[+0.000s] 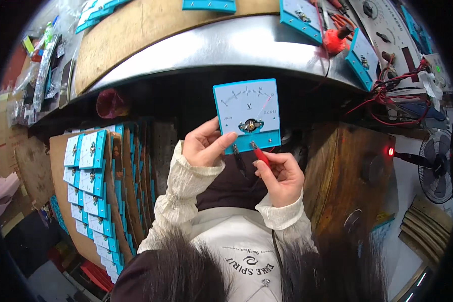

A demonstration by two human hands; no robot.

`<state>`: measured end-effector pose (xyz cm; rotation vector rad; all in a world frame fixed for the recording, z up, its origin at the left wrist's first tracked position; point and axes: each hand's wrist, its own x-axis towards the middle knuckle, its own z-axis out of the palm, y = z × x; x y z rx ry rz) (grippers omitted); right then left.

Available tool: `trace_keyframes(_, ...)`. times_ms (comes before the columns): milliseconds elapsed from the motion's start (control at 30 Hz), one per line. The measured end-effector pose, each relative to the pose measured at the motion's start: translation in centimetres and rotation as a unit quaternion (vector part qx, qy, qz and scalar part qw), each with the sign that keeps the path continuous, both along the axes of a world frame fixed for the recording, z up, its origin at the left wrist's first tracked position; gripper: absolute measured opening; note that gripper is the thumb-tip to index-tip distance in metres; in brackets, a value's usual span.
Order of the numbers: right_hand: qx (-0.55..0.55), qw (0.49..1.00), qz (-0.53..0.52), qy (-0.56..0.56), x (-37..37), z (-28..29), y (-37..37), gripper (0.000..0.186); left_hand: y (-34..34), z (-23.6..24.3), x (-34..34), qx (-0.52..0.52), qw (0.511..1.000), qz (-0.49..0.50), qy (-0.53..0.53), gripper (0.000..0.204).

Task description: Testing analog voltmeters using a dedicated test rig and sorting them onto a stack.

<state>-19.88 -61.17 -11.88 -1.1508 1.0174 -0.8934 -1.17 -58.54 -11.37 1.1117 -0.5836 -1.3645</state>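
Observation:
A square panel voltmeter [247, 113] with a white dial and a turquoise frame is held up in front of my body. Its needle lies toward the right end of the scale, and the movement shows through an opening below. My left hand [206, 143] grips its lower left corner, thumb on the front. Between the fingers of my right hand [281, 176] is a red crocodile clip [259, 154], its metal jaws touching the meter's lower edge. A dark clip [236, 150] is at the same edge beside my left thumb, with a dark lead hanging below.
Boards of similar meters [91, 151] stand stacked at the left. Ahead runs a metal bench edge [206, 48] with a wooden board [151, 30] and more meters. At the right are a test instrument [387, 35], tangled red leads [387, 93], a wooden box [357, 171] and a fan [436, 166].

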Motion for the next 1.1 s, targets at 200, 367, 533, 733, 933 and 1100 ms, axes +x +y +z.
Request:
trace_keyframes(200, -0.078, 0.996, -0.038, 0.031, -1.6, 0.7, -1.1, 0.017, -1.6, 0.1, -2.5, 0.054, 0.998, 0.017, -0.004, 0.044)
trace_keyframes(367, -0.123, 0.989, -0.032, 0.081, -3.6, 0.6, -1.1, 0.019, -2.3, -0.2, -3.2, 0.045, 0.998, -0.035, 0.007, 0.044)
trace_keyframes(533, -0.156, 0.981, -0.046, 0.106, -4.4, 0.6, -1.0, 0.021, -2.8, -0.1, -4.2, 0.066, 0.997, -0.05, 0.006, 0.045)
trace_keyframes(733, -0.206, 0.962, -0.115, 0.136, -4.5, 1.3, -1.8, 0.049, -3.7, 0.1, -5.2, 0.079, 0.995, -0.058, -0.027, 0.04)
trace_keyframes(933, -0.259, 0.912, -0.154, 0.28, -4.3, 1.5, -2.5, 0.113, -3.1, 1.0, -9.8, -0.02, 0.989, -0.105, -0.099, 0.034)
trace_keyframes(1100, -0.285, 0.801, -0.363, 0.383, -13.2, -1.0, -4.5, 0.097, -3.2, 0.9, -10.6, -0.074, 0.957, -0.256, -0.113, 0.062)
